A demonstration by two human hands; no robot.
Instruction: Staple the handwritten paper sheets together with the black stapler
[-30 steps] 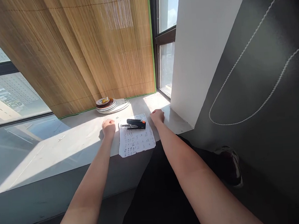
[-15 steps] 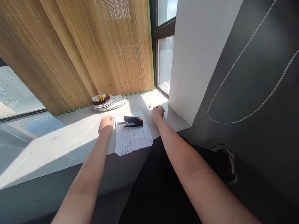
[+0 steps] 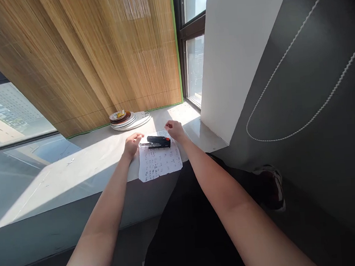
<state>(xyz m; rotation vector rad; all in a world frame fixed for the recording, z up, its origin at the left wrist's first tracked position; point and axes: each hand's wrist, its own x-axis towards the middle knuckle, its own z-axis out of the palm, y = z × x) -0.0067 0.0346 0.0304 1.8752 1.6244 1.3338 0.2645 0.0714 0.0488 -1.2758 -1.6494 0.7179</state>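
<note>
On the sill [image 3: 85, 163], left hand [image 3: 133, 143] and right hand [image 3: 174, 130] flank the stapler [image 3: 159, 142].

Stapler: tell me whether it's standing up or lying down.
Lying down: the stapler rests lengthwise on the sheet of paper, between both hands.

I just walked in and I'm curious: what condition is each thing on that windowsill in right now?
stapler: closed, lying flat on the paper
sheet of paper: flat, near edge overhanging the sill
stack of plates: piled by the blind
bamboo blind: lowered to the sill
left hand: open, beside the stapler
right hand: loosely curled, empty, beside the stapler
</note>
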